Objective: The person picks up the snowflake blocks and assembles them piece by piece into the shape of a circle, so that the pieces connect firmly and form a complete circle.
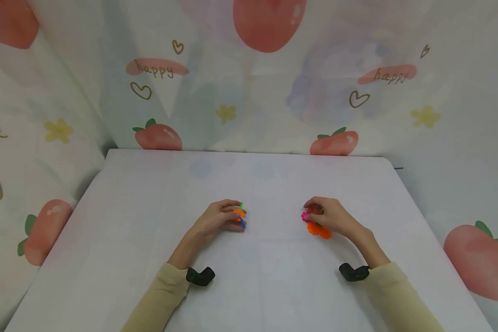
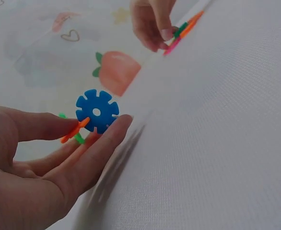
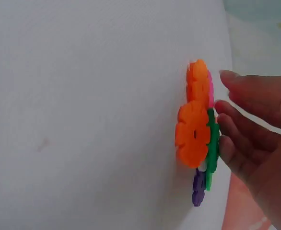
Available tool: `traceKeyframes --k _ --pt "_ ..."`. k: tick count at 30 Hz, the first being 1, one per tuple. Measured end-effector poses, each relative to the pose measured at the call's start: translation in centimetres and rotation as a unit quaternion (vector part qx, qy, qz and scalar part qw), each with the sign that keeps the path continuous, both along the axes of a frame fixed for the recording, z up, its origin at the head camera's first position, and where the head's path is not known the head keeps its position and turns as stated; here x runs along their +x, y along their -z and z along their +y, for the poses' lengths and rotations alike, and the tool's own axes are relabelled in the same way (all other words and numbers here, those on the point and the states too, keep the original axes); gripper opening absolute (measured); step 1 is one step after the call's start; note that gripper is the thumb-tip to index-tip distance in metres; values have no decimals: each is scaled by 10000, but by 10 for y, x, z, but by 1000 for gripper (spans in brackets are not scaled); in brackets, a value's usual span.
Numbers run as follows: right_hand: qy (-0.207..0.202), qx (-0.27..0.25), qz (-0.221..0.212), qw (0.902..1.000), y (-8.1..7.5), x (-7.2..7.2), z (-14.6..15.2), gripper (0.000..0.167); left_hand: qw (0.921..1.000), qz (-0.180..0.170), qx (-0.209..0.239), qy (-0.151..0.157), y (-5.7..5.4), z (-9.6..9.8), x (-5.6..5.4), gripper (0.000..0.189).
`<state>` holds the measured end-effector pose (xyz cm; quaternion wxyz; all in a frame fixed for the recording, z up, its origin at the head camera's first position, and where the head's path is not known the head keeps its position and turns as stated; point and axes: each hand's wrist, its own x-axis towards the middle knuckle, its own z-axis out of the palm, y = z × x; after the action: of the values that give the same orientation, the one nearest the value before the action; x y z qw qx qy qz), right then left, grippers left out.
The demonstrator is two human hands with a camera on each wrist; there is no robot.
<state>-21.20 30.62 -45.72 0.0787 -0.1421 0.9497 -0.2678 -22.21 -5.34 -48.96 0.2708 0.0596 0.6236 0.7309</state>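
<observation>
My left hand (image 1: 222, 216) pinches an orange snowflake disc (image 2: 75, 131) between thumb and fingers. Joined to it are a blue notched disc (image 2: 96, 111), facing the left wrist camera, and a green disc (image 2: 79, 139) partly hidden by the fingers. On the right, my right hand (image 3: 258, 124) is beside a cluster of discs on the table. That cluster shows orange discs (image 3: 193, 134), a green disc (image 3: 213, 141), a pink disc (image 1: 305, 216) and a purple disc (image 3: 198, 188). Its thumb stands apart from the discs, while its loosely bent fingers are against or very near the green one.
Both hands are above a white-covered table (image 1: 257, 286). A patterned cloth (image 1: 257, 92) hangs behind the table's far edge and along its sides. Black wrist devices (image 1: 201, 276) sit at both sleeve cuffs.
</observation>
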Motion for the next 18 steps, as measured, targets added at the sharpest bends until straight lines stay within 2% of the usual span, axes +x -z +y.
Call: traceKeyframes --k 3,7,12,18 --pt "28 252 -91 9996 0 -1 3 27 10000 28 -32 -18 -1 -1 0 50" --pt "28 314 -159 9994 2 -2 2 28 10000 51 -56 -41 0 -1 0 50" --pt "56 82 -166 9998 5 -4 -2 25 10000 60 -3 -52 3 1 0 50" --pt "-111 -497 66 9987 7 -6 -14 19 9999 54 11 -90 5 1 -1 47"
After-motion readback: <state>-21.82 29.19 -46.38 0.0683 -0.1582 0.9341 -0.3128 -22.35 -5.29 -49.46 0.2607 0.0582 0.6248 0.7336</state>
